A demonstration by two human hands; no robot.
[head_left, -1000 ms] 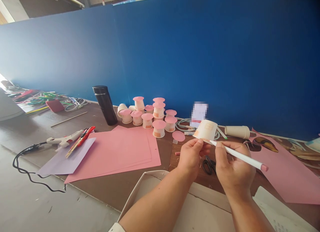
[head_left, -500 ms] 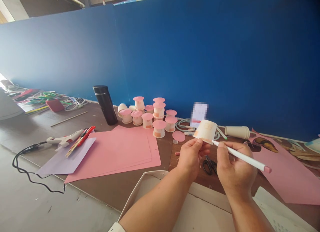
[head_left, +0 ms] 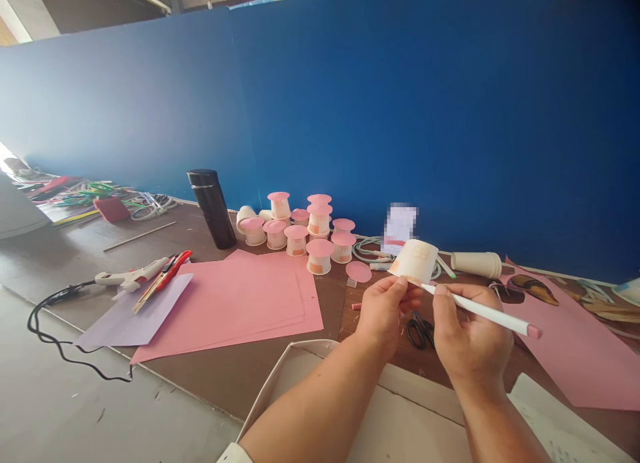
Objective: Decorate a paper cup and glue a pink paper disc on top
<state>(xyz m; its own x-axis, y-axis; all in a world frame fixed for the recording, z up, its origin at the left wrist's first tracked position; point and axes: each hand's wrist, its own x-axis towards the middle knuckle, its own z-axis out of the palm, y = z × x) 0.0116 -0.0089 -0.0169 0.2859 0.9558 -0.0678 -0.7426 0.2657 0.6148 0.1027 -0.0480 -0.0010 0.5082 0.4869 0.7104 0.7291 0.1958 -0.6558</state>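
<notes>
The left hand (head_left: 383, 310) pinches a small white paper cup (head_left: 414, 266) by its rim, with the thumb on one side and the fingers on the other. The cup is upside down and tips a bit. It is up in the air, well to the right of the tall black bottle (head_left: 213, 210). It has an orange patch and a faint window on its side.

The right hand (head_left: 473, 330) has its fingers closed around a thin white pen with a pink end (head_left: 493, 313). The pen's tip is at the cup's rim, but I cannot tell if they touch.

Just right of the bottle sit many little white paper cups with round pink tops (head_left: 320, 250), some stacked up. Farther right of it lies a flat pink paper circle (head_left: 359, 272). In front of the bottle are big pink paper sheets (head_left: 240, 300). To its left and in front, a red cutting knife (head_left: 167, 276) lies on light purple paper (head_left: 145, 323).
</notes>
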